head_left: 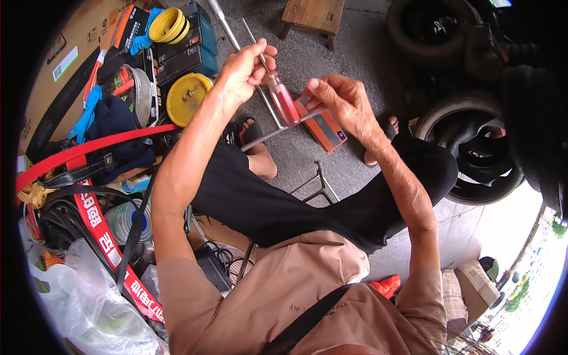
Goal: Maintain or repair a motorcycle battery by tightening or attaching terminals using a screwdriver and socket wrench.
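My left hand [239,70] is closed around a screwdriver [285,105] with a clear red handle and thin shaft. The same hand holds a long T-handle wrench [223,22], its silver shaft running up and left past my fingers. The wrench's crossbar lies low, beyond the screwdriver handle, slanting from lower left to upper right. My right hand [343,105] has its thumb and fingers bent together at the crossbar's right end; its fingertips are partly hidden. Beneath it on the floor lies an orange and dark box [327,131].
A wooden stool [312,15] stands ahead. Tyres and a wheel [426,127] are at the right. On the left are a yellow tub [188,99], a teal toolbox [201,47], a red strap [106,140], clear plastic bags [97,296] and a large cardboard box [71,53].
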`<state>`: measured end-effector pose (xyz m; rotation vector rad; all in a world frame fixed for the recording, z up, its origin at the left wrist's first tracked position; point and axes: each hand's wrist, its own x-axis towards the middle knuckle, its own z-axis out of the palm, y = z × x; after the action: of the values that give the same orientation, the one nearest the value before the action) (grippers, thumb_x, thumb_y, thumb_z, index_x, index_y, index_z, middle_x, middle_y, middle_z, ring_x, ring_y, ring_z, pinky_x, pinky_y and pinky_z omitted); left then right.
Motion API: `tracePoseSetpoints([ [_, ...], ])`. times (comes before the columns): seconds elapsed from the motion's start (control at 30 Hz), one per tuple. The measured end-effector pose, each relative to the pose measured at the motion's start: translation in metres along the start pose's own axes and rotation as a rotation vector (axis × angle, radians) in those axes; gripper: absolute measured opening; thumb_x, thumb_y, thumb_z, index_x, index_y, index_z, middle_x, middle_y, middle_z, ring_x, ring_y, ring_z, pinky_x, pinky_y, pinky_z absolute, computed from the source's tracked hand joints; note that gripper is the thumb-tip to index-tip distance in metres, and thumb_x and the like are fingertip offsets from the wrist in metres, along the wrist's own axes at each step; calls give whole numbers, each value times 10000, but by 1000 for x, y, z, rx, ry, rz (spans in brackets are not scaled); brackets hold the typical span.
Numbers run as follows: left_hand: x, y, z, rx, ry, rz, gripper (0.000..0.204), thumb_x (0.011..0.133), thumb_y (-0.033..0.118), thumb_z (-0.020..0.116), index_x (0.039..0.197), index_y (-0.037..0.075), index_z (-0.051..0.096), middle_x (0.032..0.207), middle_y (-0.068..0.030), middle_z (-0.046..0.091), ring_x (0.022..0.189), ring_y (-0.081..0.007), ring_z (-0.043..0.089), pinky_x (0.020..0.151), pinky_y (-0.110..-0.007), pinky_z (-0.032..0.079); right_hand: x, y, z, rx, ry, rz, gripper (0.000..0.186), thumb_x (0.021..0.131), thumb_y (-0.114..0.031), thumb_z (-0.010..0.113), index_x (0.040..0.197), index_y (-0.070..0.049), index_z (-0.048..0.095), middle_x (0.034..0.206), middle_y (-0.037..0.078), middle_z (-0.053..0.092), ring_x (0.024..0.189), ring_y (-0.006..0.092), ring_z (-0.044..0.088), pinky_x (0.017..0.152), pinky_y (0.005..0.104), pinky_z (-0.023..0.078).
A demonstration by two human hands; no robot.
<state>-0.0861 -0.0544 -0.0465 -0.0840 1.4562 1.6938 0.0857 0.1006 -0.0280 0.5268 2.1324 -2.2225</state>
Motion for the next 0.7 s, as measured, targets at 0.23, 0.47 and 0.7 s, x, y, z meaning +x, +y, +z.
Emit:
tracePoseSetpoints([
  [0.23,-3,9,-1,194,1,168,339,945,348,606,949,10,640,649,-21,589,415,-21,387,390,-167,288,53,88,-27,-702,159,0,225,831,-245,660,912,-39,705,821,171,701,760,305,698,707,404,538],
  [0.47,-3,6,-9,202,-16,234,331,970,310,559,912,-1,658,643,-81,622,412,-45,457,363,-183,300,58,158,11,-997,368,236,357,860,-357,629,911,-6,663,866,250,673,853,430,657,766,512,511],
  [0.7,4,-2,-17,92,-23,112,323,987,302,524,864,20,624,613,-75,608,392,-114,479,361,-211,355,68,158,11,-1029,298,324,326,870,-296,617,970,14,641,927,250,673,912,426,651,789,524,506],
])
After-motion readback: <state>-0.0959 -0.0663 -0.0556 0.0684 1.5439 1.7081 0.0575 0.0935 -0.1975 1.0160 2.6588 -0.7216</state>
